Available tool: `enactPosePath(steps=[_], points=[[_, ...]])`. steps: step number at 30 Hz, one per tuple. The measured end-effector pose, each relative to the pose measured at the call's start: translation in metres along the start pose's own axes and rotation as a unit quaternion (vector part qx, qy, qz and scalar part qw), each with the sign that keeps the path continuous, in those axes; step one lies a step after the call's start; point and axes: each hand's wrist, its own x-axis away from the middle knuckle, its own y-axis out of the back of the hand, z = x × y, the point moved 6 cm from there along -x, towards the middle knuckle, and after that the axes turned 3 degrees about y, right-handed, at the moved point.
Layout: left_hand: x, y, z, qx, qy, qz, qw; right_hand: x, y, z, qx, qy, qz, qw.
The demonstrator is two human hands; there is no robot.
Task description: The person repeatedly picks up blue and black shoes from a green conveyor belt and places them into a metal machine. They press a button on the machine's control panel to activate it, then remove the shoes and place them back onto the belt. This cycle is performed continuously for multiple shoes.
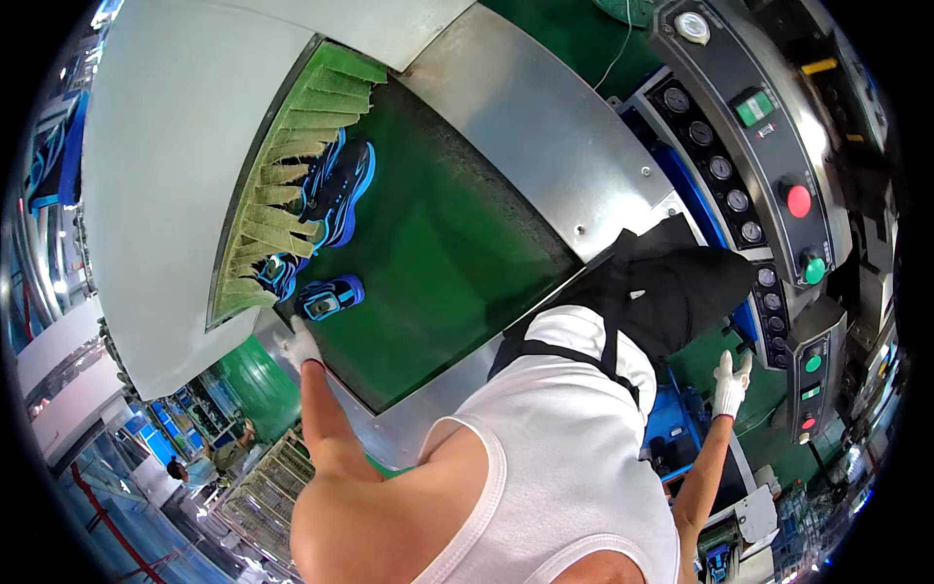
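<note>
My left hand (pixel 301 346), in a white glove, is at the metal edge of a green conveyor belt (pixel 438 243). Its fingers look spread, with nothing visible in them. Just beyond it a black and blue sneaker (pixel 331 298) lies on the belt, apart from the hand as far as I can see. Another sneaker (pixel 280 273) is partly covered by a hanging fringe of green strips (pixel 292 156). Farther along, black and blue sneakers (pixel 342 200) lie against the same fringe. My right hand (pixel 732 383), also gloved in white, reaches out at the right with fingers apart, below a control panel.
A grey machine housing (pixel 175 175) stands at the left. Control panels with buttons (pixel 798 201) and a row of round gauges (pixel 720 167) rise at the right. A blue machine part (pixel 666 419) stands near my right arm. Another person (pixel 199 472) is far off at the lower left.
</note>
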Motion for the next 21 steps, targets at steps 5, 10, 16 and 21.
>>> enactPosePath(steps=[5, 10, 16, 21], points=[[0.02, -0.068, -0.021, 0.236, 0.002, 0.038, 0.971, -0.009, 0.002, 0.06, 0.045, 0.037, 0.055, 0.997], [0.008, -0.058, -0.038, -0.004, -0.096, -0.091, 0.991, -0.048, 0.02, 0.041, 0.111, 0.176, 0.008, 0.978], [0.081, -0.041, -0.086, 0.082, -0.249, 0.042, 0.964, -0.026, 0.011, 0.126, -0.027, 0.15, 0.066, 0.986], [0.217, -0.049, -0.196, 0.153, -0.406, 0.146, 0.889, 0.052, 0.001, 0.251, -0.071, 0.253, 0.083, 0.961]])
